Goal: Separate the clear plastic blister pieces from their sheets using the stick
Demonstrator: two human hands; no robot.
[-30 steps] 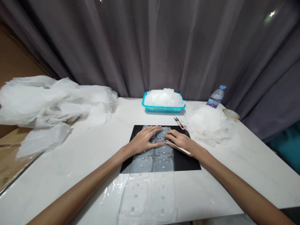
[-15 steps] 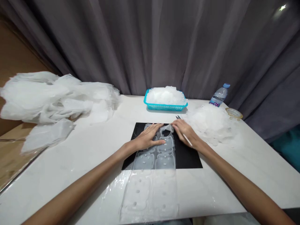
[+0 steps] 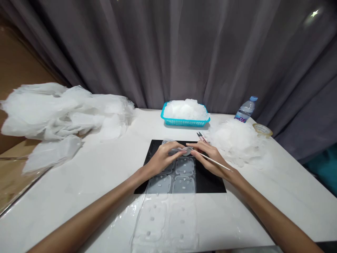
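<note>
A long clear plastic sheet moulded with rounded-square panels (image 3: 183, 184) lies across a black mat (image 3: 210, 181) and over the front of the table. My left hand (image 3: 165, 154) is above its far end, fingers and thumb pinching a small translucent plastic piece (image 3: 187, 151). Close against it, my right hand (image 3: 207, 154) is closed on a thin white stick-like tool (image 3: 217, 163), which slants back over the wrist; its tip is near the piece. The right fingertips also meet the piece's edge.
A turquoise basket (image 3: 186, 123) heaped with translucent pieces stands at the back. On the right are a loose pile of pieces (image 3: 234, 140), a water bottle (image 3: 246, 109), a tape roll (image 3: 262, 130) and dark-tipped tools (image 3: 201, 136). Plastic sheets (image 3: 65, 112) are heaped at left.
My left hand has lifted from lying flat on the sheet to pinching the small piece. My right hand has come nearer, its white tool swung further round. The piece is raised from the sheet.
</note>
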